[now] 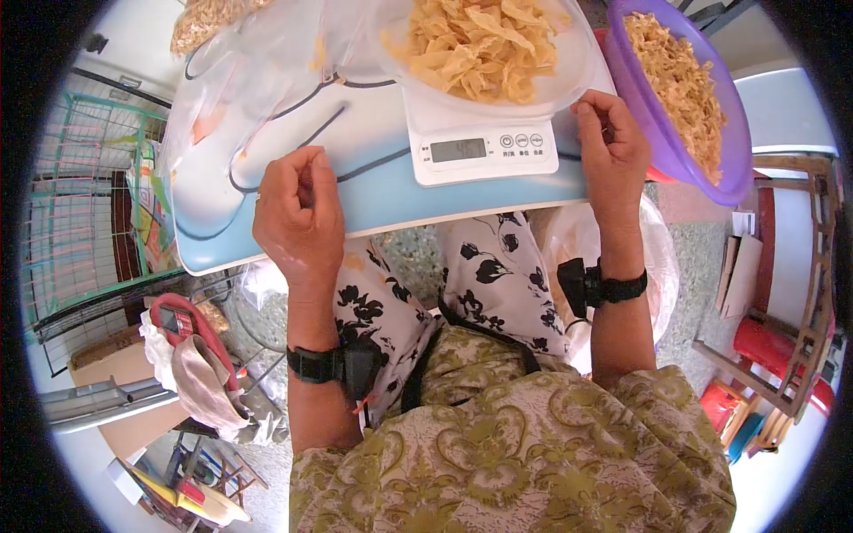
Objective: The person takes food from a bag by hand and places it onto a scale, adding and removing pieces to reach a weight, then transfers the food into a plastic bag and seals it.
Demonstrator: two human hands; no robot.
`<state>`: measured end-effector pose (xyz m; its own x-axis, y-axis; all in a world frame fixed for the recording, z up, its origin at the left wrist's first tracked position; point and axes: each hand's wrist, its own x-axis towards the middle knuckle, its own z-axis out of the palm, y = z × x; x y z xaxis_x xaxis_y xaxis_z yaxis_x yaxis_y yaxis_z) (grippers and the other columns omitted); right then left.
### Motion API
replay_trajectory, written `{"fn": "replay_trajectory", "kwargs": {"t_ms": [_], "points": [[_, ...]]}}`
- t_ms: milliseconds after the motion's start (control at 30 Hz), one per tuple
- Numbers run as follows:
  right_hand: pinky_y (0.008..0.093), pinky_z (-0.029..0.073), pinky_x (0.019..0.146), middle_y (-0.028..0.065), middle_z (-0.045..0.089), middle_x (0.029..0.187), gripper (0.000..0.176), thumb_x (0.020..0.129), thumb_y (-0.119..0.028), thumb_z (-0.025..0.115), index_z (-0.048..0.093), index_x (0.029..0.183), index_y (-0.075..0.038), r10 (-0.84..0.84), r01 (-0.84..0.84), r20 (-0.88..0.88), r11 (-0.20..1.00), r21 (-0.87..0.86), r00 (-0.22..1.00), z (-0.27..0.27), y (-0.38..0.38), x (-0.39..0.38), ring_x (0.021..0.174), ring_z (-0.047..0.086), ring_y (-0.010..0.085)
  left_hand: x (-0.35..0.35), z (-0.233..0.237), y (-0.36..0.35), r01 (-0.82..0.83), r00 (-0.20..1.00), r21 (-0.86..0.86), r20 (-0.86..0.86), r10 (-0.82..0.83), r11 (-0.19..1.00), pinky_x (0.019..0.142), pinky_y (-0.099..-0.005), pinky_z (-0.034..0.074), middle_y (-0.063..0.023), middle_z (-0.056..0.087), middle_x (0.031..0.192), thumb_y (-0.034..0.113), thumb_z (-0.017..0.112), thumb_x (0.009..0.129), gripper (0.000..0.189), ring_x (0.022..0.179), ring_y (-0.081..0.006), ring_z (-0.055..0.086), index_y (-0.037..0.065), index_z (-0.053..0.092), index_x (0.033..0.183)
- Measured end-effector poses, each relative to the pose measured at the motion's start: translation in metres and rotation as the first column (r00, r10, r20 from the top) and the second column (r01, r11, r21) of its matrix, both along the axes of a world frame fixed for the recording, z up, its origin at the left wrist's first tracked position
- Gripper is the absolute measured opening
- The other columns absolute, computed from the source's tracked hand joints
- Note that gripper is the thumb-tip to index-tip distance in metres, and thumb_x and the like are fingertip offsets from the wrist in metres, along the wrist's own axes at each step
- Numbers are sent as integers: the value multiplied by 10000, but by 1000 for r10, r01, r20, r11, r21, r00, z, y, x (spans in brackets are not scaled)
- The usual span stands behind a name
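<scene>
A white kitchen scale (484,142) sits near the table's front edge, its display lit with digits too faint to read surely. On it rests a translucent bowl (573,67) of pale yellow dried flakes (484,44). My left hand (300,209) is loosely closed over the table's front edge, left of the scale, with nothing visible in it. To the scale's right, my right hand (615,147) has its fingers curled in, fingertips close to the bowl's rim. Nothing shows in its grasp. Beside it stands a purple basin (736,133) holding more dried flakes (680,93).
Clear plastic bags (258,80) lie on the blue and white table (373,195), left of the bowl. A bag of brown flakes (203,25) is at the far left. Under the table's right side hangs a plastic bag (656,258). A wire cage (75,204) stands at left.
</scene>
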<state>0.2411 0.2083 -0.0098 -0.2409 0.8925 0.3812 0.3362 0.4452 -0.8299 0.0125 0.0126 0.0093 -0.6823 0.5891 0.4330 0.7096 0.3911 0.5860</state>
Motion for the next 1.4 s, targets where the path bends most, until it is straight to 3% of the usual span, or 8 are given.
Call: {"fn": "replay_trajectory", "kwargs": {"t_ms": [400, 700, 767, 900, 967, 1100, 1200, 1400], "points": [[227, 453, 667, -8, 618, 832, 120, 929, -95, 613, 672, 1021, -46, 116, -151, -149, 955, -255, 982, 41, -36, 55, 734, 550, 71, -1, -1, -1, 20, 999, 19, 28, -20, 1000, 677, -289, 497, -71, 669, 855, 183, 644, 924, 141, 712, -153, 604, 62, 679, 988], [281, 474, 657, 2, 621, 735, 149, 925, -158, 611, 676, 894, -27, 333, -123, 237, 777, -617, 913, -1, -39, 175, 687, 591, 140, 1, 1, 1, 17, 998, 17, 56, -18, 1000, 678, -284, 494, -70, 668, 863, 174, 636, 929, 142, 709, -140, 593, 52, 680, 986], [354, 502, 750, 57, 690, 920, 171, 928, -172, 602, 670, 974, -23, 418, 22, 610, 813, -581, 673, -42, -37, 192, 805, 645, 233, 1, 0, 0, 13, 998, 22, 60, -14, 1000, 678, -285, 494, -71, 666, 861, 176, 636, 930, 143, 705, -138, 591, 52, 681, 985], [361, 459, 953, 131, 621, 1264, 278, 957, -185, 544, 622, 1188, -51, 274, -108, 783, 960, -259, 558, -125, -49, 222, 1110, 607, 275, -1, 0, -2, 7, 997, 9, 73, -7, 1000, 682, -287, 494, -70, 666, 859, 183, 636, 929, 148, 706, -141, 591, 53, 681, 984], [329, 348, 1096, 148, 442, 1471, 400, 998, -183, 454, 495, 1391, -118, 166, 77, 288, 734, -675, 943, -146, -65, 228, 1336, 447, 227, 0, 0, -2, 1, 998, 17, 69, -2, 1000, 677, -289, 492, -65, 664, 854, 185, 635, 929, 150, 701, -144, 587, 54, 682, 985], [374, 394, 1039, 183, 515, 1395, 587, 983, -369, 482, 343, 1488, -104, 344, 198, 641, 759, -620, 685, -187, -105, 257, 1273, 503, 294, -1, 0, -1, -2, 998, 10, 61, 2, 1000, 674, -290, 490, -63, 663, 851, 182, 633, 929, 147, 702, -142, 585, 56, 682, 987], [402, 412, 1017, 222, 506, 1389, 616, 965, -361, 491, 275, 1512, -176, 363, 361, 685, 644, -675, 632, -190, -110, 254, 1255, 516, 349, -3, -5, -2, 7, 998, 62, -58, -4, 998, 559, -270, 442, -19, 603, 724, 129, 658, 894, 59, 590, -123, 538, 75, 674, 911], [401, 404, 1029, 209, 483, 1413, 623, 978, -345, 470, 226, 1531, -197, 392, 301, 691, 691, -657, 607, -196, -99, 266, 1275, 504, 334, -7, -6, -3, -7, 1000, 62, -9, 8, 998, 585, -291, 461, -31, 615, 751, 146, 650, 891, 70, 622, -157, 571, 84, 676, 911]]}}
